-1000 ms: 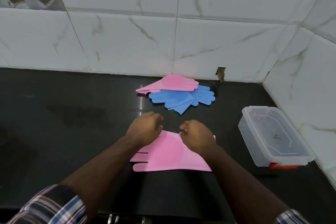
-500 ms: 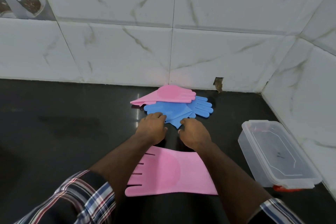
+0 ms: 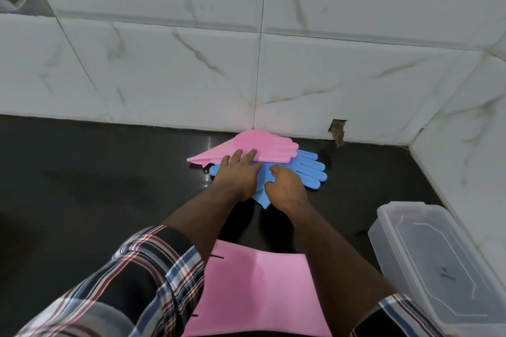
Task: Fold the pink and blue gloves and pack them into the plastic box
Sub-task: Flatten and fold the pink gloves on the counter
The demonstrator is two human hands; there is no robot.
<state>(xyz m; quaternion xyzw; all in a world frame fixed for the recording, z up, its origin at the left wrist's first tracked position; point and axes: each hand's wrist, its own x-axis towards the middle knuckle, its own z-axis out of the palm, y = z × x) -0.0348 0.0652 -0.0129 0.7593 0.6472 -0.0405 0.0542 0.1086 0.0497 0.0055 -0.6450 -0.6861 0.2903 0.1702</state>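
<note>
2 hands | left hand (image 3: pixel 237 172) flat on gloves (image 3: pixel 306 169) | right hand (image 3: pixel 287 186) fingers curled, grip unclear

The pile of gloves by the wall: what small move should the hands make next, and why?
Probably draw one glove off the pile toward the person. The left hand lies with straight fingers on the pink glove, the right hand rests on the blue gloves, and neither visibly grips anything yet.
</note>
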